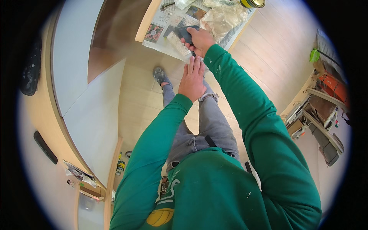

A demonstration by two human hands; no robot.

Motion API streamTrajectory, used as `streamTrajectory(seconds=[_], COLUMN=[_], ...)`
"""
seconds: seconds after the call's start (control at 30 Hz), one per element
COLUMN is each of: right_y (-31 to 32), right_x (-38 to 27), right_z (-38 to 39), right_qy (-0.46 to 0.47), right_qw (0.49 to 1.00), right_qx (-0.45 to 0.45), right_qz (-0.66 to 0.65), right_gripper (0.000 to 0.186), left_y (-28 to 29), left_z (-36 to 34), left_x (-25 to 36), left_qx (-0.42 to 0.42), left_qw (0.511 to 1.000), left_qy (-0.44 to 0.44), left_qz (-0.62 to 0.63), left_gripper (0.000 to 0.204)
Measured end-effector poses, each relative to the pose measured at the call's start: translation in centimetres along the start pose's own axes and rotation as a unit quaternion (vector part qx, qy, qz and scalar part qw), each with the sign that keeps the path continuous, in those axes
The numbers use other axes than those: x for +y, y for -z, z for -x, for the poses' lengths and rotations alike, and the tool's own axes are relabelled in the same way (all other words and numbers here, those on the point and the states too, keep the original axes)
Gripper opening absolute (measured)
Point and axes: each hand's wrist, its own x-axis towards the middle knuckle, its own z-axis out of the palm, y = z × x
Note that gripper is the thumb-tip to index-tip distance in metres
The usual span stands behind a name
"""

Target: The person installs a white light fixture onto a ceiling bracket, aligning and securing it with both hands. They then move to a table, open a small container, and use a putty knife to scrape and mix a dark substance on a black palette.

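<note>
My right hand [201,40] is closed round a dark flat piece [186,34], its thumb on top and fingers curled beneath. I cannot make out the piece's exact kind. It is over a newspaper-covered board [155,43] with a pale wood edge. Just nearer to me, my left hand [193,81] lies flat with its fingers stretched out and pointing away. Its fingertips come close to the paper's near edge; whether they touch it I cannot tell. A pale whitish strip [178,44] shows on the newspaper beside the dark piece.
Crumpled clear plastic [224,19] lies on the newspaper, with a yellow and black tin [253,3] at its far edge. A large white panel [90,126] curves along the left. Shelves with tools and boards [320,122] stand at the right, near an orange object [334,89].
</note>
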Motion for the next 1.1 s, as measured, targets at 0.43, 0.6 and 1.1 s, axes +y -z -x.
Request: streamTrajectory(seconds=[0.43, 0.6, 1.1], right_y=[4.3, 2.9, -1.8], right_x=[4.0, 6.2, 7.3], right_z=[10.8, 7.9, 4.9], right_qy=[0.051, 0.031, -0.032], right_qw=[0.995, 0.997, 0.973], right_qx=[0.065, 0.076, 0.178], right_qz=[0.047, -0.007, -0.144], right_gripper=[0.026, 0.022, 0.019], left_y=[-1.0, -1.4, -3.0], left_z=[0.3, 0.4, 1.7], left_x=[-0.2, -0.5, -2.6], left_qx=[0.029, 0.004, 0.031], left_qw=[0.999, 1.000, 0.996], left_qy=[0.002, -0.007, -0.064], left_qz=[-0.024, -0.012, 0.048], left_gripper=[0.080, 0.074, 0.072])
